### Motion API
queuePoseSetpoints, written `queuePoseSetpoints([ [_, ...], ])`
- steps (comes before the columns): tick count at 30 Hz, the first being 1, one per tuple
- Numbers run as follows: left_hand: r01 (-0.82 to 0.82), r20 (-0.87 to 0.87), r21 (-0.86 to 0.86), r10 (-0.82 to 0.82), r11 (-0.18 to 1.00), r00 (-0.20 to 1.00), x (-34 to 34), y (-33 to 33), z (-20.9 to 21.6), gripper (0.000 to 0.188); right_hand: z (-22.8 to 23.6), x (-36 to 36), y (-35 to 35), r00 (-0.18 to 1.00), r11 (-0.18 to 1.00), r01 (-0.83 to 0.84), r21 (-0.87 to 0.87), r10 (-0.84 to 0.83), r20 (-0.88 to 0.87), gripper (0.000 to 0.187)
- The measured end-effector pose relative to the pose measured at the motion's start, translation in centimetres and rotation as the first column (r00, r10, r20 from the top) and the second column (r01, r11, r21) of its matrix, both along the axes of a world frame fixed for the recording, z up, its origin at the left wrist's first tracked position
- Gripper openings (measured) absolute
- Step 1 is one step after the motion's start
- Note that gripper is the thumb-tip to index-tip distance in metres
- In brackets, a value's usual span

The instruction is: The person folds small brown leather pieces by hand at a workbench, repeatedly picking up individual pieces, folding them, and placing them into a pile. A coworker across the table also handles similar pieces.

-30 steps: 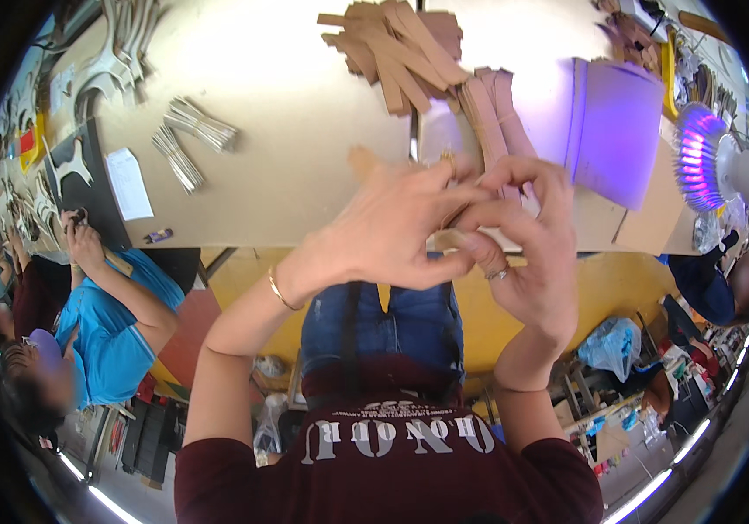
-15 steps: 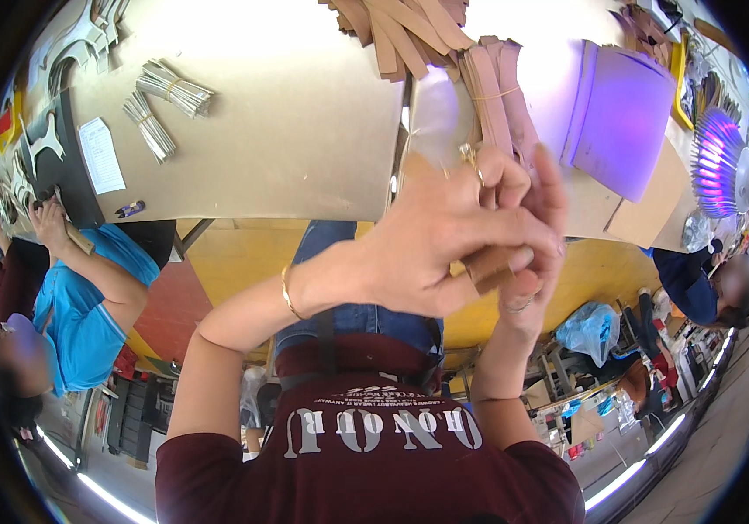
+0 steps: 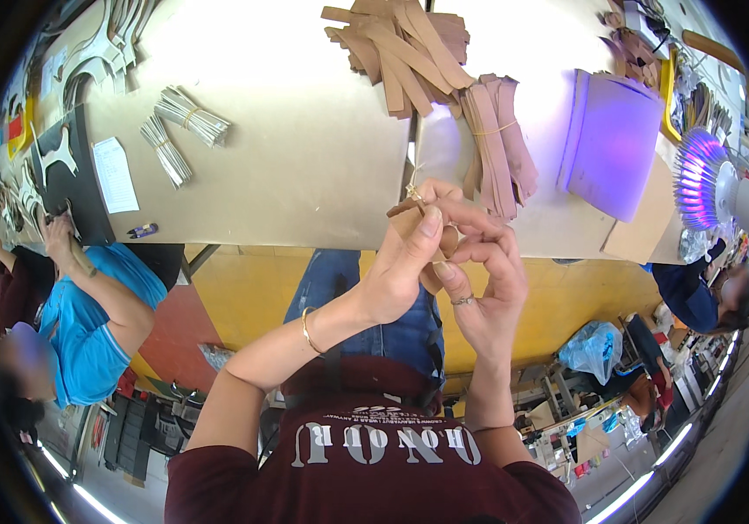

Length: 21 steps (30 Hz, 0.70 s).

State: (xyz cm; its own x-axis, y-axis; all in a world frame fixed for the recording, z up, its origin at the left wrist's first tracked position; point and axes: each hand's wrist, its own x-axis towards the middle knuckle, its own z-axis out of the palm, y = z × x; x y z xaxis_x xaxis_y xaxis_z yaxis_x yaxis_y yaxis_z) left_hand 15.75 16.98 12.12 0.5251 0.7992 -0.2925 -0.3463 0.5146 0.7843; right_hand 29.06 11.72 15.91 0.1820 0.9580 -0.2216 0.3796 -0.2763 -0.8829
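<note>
Close above the table's near edge, my left hand [image 3: 399, 271] is closed with thumb and fingers around a short brown strip [image 3: 404, 220], which looks like leather. Some of the strip is covered by the fingers. To its right, my right hand [image 3: 490, 271] has its thumb and fingers curled in a pinch beside the strip; what lies between those fingertips is too small to make out. Beyond the hands lies a banded bundle of brown strips [image 3: 490, 153]. A loose pile of brown strips [image 3: 400, 52] spreads farther back.
Two banded bundles of pale strips [image 3: 191, 118] lie on the table [image 3: 296, 175] at left, near a paper sheet [image 3: 115, 175] and a marker [image 3: 143, 230]. Purple-lit sheets [image 3: 614, 144] and a fan [image 3: 704, 179] are at right. A co-worker in blue [image 3: 95, 323] works at far left.
Both hands have shifted left. They were overlapped, the left over the right; now they are more side by side, and the brown strip stands up out of my left hand.
</note>
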Motion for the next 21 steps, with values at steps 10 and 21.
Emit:
queuePoseSetpoints([
  [10,0.127,-0.333,0.470,0.043,0.874,0.942,0.2,0.8,-0.8,0.041,-1.1,0.0,-0.7,0.993,0.997,-0.069,0.021,0.067,0.094,0.030],
  [21,0.199,-0.319,0.516,-0.029,0.833,0.947,0.4,1.6,-0.5,0.035,-1.3,3.2,-2.2,0.957,0.965,-0.263,-0.012,0.260,-0.128,0.040],
])
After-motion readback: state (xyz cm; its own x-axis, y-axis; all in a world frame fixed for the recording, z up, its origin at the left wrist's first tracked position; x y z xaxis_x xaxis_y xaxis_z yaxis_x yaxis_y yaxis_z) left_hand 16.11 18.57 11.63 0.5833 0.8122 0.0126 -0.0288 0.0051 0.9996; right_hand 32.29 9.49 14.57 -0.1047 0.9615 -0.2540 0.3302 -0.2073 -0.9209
